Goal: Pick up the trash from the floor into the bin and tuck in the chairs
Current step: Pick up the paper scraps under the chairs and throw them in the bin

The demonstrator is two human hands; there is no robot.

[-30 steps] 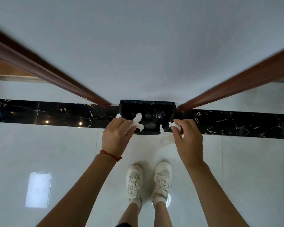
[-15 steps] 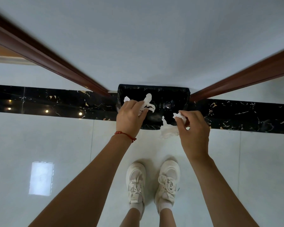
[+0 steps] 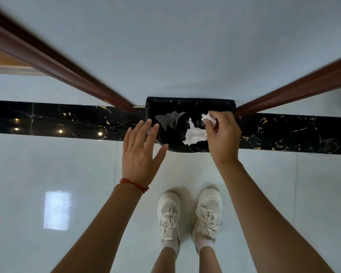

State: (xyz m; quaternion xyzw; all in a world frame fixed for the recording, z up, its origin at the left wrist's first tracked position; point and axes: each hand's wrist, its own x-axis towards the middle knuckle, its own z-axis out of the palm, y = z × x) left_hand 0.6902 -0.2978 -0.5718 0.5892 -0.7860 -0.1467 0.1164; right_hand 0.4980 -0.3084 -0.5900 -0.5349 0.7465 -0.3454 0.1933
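Observation:
A black-lined bin [image 3: 189, 104] stands on the floor against the wall, straight ahead of my feet. My left hand [image 3: 140, 152] hovers at the bin's left rim with straight, spread fingers and holds nothing. A white tissue [image 3: 168, 120] lies inside the bin on its left side. My right hand [image 3: 222, 138] is over the bin's right side and pinches a crumpled white tissue [image 3: 209, 118] at its fingertips. Another white tissue piece [image 3: 195, 135] shows just left of that hand, over the bin's opening. No chairs are in view.
Brown door frames [image 3: 53, 62] [image 3: 295, 89] flank the white wall behind the bin. A black marble strip [image 3: 47, 119] runs across the glossy white floor. My white sneakers [image 3: 189, 215] stand just behind the bin.
My left hand let go of its tissue, which now lies in the bin, and its fingers have spread. My right hand moved forward over the bin with its tissue.

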